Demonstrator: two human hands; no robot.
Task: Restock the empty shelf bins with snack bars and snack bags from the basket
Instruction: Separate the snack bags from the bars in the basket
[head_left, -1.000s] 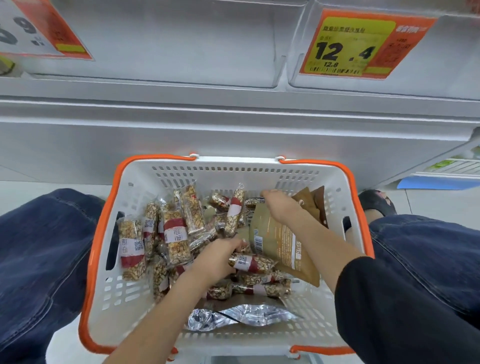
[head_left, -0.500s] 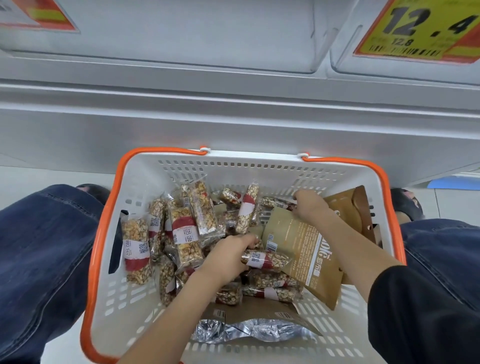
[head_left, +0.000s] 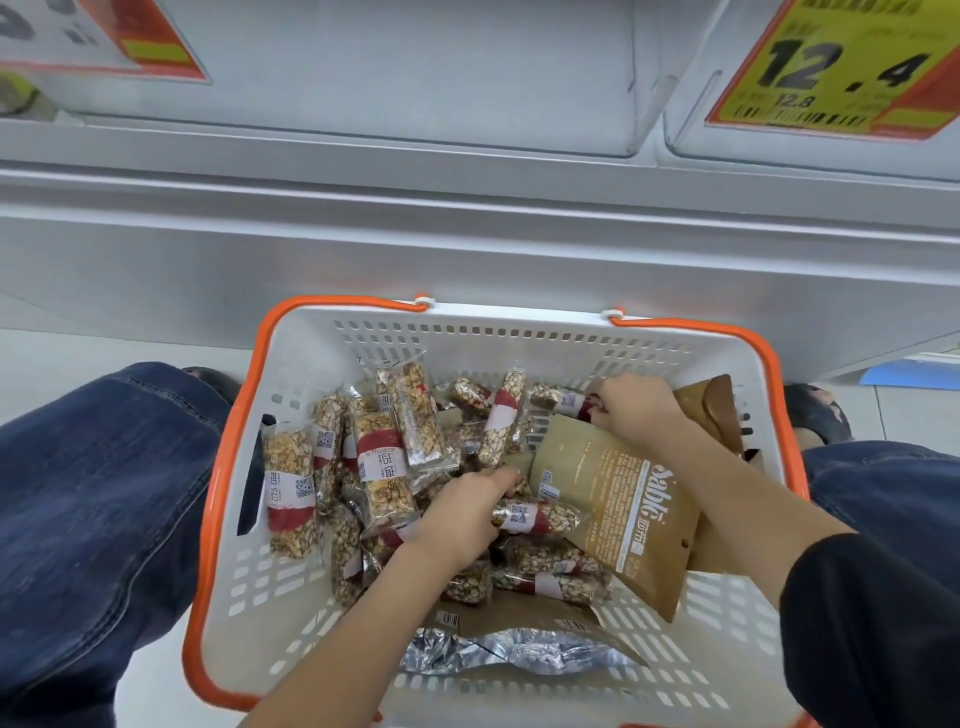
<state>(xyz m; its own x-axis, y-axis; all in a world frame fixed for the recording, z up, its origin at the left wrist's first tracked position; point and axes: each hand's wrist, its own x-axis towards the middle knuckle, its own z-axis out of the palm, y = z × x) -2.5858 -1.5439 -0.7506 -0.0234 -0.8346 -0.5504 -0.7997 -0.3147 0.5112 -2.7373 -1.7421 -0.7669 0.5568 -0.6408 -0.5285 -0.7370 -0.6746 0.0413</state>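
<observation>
1 head-worn view, steeply down and forward, close above the basket (head_left: 311, 364) below shelf bins (head_left: 363, 93).

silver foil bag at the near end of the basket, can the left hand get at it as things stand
Probably yes. The silver foil bag lies mostly uncovered; only a brown bag overlaps its far edge. But the left hand is down among the snack bars, so it would have to draw back first.

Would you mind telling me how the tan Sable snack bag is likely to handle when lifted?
The tan Sable bag looks flat and thin, so probably light and floppy. Its matte paper-like face should grip well. Contents may be fragile.
</observation>
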